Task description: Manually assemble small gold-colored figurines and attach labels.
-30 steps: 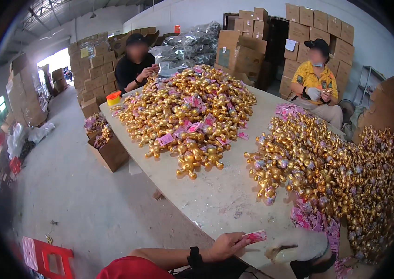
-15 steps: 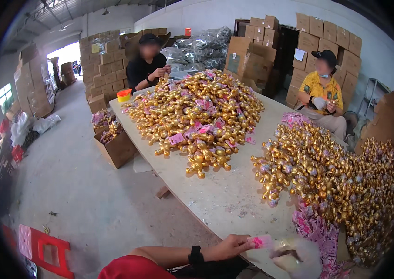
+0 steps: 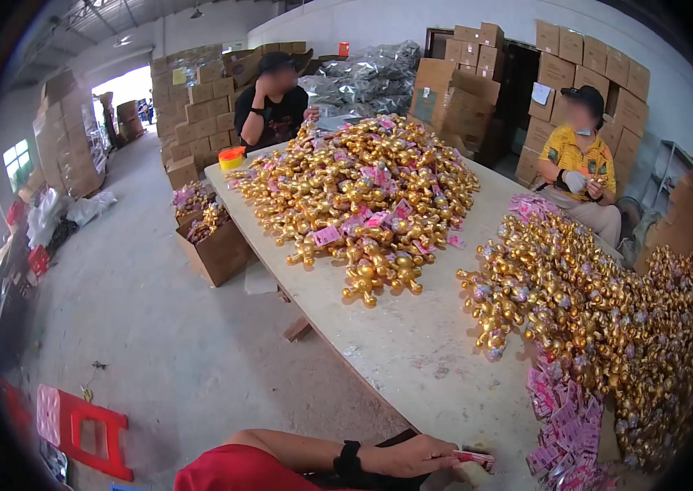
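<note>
My left hand (image 3: 422, 455), bare with a dark band at the wrist, is closed on a pink card (image 3: 476, 459) over the table's near edge. The card is seen nearly edge-on, so I cannot tell whether it is one or more. Just below it, at the frame's lower edge, a pale patch looks like a small part of my gloved right hand (image 3: 471, 473); its fingers are hidden. To the right lies a heap of pink printed cards (image 3: 566, 425). Shiny gold figurines (image 3: 592, 319) are piled behind and beside these cards.
A second large heap of gold figurines (image 3: 371, 196) with pink cards covers the table's far part. Two people (image 3: 277, 98) sit at the far side and right. A filled carton (image 3: 219, 250) stands left of the table (image 3: 395, 352); a red plastic stool (image 3: 92, 434) is lower left.
My gloved right hand has moved left and down, mostly out of view. The pink card has tipped from face-up to nearly edge-on. The far person has raised a hand toward their head.
</note>
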The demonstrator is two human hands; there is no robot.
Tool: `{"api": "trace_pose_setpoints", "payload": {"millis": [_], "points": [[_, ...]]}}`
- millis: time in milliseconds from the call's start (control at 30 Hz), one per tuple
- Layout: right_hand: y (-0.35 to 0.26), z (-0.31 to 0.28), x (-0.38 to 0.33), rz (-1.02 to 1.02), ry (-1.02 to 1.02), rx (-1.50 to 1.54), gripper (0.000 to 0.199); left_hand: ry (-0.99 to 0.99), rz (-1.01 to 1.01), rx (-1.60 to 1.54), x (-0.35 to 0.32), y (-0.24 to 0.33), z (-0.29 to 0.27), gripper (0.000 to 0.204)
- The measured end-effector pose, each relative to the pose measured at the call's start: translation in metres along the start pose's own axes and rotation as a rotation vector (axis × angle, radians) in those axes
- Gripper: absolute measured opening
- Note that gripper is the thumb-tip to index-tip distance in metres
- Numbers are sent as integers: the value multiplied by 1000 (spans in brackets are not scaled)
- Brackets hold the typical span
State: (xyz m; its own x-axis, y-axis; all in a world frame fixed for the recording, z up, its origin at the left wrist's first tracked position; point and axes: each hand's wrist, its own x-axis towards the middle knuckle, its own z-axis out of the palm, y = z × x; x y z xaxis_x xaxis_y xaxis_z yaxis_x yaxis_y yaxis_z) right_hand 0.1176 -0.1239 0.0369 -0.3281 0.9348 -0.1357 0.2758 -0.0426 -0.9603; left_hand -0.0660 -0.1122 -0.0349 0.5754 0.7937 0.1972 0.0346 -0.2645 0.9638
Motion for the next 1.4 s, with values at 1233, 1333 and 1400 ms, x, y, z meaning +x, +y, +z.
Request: {"api": "trace_pose_setpoints", "payload": {"millis": [1233, 1333, 1400], "points": [[-29, 47, 32, 199, 206, 416, 8, 301, -126, 58, -55, 13, -58, 24], [-33, 52, 34, 220, 212, 525, 5, 325, -194, 93, -55, 37, -67, 22], [-29, 59, 34, 166, 240, 578, 4, 338, -174, 113, -54, 41, -71, 22]]}}
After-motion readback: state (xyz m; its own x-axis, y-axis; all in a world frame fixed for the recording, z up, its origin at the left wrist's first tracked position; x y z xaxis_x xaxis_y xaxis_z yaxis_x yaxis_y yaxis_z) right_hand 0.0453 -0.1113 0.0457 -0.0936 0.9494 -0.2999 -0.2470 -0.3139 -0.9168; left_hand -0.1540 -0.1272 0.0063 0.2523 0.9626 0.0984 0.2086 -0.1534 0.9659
